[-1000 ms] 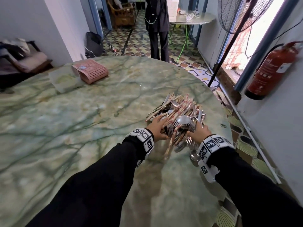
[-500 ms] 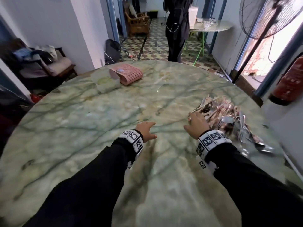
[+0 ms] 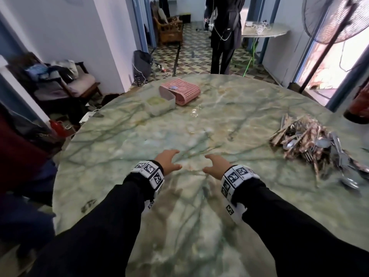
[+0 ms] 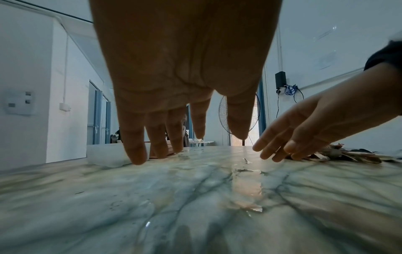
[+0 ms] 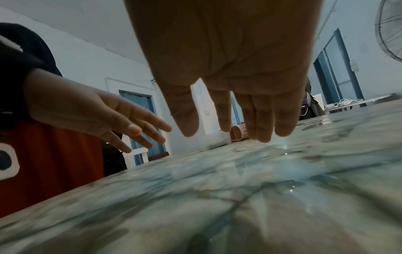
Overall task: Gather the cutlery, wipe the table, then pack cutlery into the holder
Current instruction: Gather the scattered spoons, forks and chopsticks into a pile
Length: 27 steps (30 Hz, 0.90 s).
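Green-veined marble fills the scene, a big round table (image 3: 123,140) with a checkered floor seen beyond its far edge; a person in dark clothes (image 3: 224,27) is seen standing out there, and a standing fan (image 3: 337,17) is caught at the far right. Both hands are held low over the near middle of the table, close together but not touching; the left hand (image 3: 167,159) is spread with relaxed fingers (image 4: 133,146) pointing down toward the marble, nothing gripped; the right hand (image 3: 214,163) is likewise loose and empty, fingers (image 5: 264,123) slightly parted above the surface. Whether any fingertip actually meets the stone cannot be told. Over on the right, well apart from both hands, the cutlery (image 3: 311,142) is seen heaped in one pile, spoons, forks and pale sticks mixed; most long axes are run from near right to far left, though a few spoons are splayed out toward the near right edge. At the far side the pink holder (image 3: 182,91) is seen lying on its side, its open mouth turned to the near side; a clear tub (image 3: 158,102) is set touching it on the left.
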Available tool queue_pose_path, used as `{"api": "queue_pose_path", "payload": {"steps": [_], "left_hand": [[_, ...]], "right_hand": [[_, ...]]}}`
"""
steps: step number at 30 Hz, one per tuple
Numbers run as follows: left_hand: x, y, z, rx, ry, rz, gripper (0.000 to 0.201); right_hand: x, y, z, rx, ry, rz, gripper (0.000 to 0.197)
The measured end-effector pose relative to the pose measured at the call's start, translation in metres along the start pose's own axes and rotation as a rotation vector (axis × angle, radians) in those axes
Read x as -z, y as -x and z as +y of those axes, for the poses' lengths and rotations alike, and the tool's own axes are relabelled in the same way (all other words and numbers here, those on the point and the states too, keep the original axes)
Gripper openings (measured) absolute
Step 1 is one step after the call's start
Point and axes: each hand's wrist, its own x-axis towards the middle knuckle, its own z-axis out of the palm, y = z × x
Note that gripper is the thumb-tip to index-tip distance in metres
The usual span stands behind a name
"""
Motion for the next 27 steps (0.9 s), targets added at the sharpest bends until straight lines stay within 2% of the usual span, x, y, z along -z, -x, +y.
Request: {"api": "queue_pose_path", "payload": {"steps": [4, 9, 14, 19, 24, 27], "left_hand": [[0.009, -0.007, -0.011, 0.003, 0.011, 0.008, 0.064], [0.026, -0.031, -0.02, -0.027, 0.014, 0.007, 0.066], [0.052, -0.082, -0.036, -0.081, -0.052, 0.003, 0.066], [0.075, -0.145, -0.059, -0.167, -0.138, -0.027, 0.067], [0.086, -0.203, -0.075, -0.234, -0.171, -0.05, 0.072], [0.085, -0.232, -0.081, -0.256, -0.184, -0.084, 0.077]], "right_hand": [[0.001, -0.013, -0.02, 0.013, -0.011, 0.003, 0.059], [0.011, -0.046, -0.045, 0.002, -0.024, 0.074, 0.057], [0.037, -0.104, -0.07, -0.048, -0.041, 0.191, 0.051], [0.05, -0.176, -0.092, -0.071, 0.015, 0.247, 0.052], [0.048, -0.241, -0.101, -0.041, 0.193, 0.24, 0.052], [0.051, -0.271, -0.098, 0.003, 0.46, 0.232, 0.049]]}}
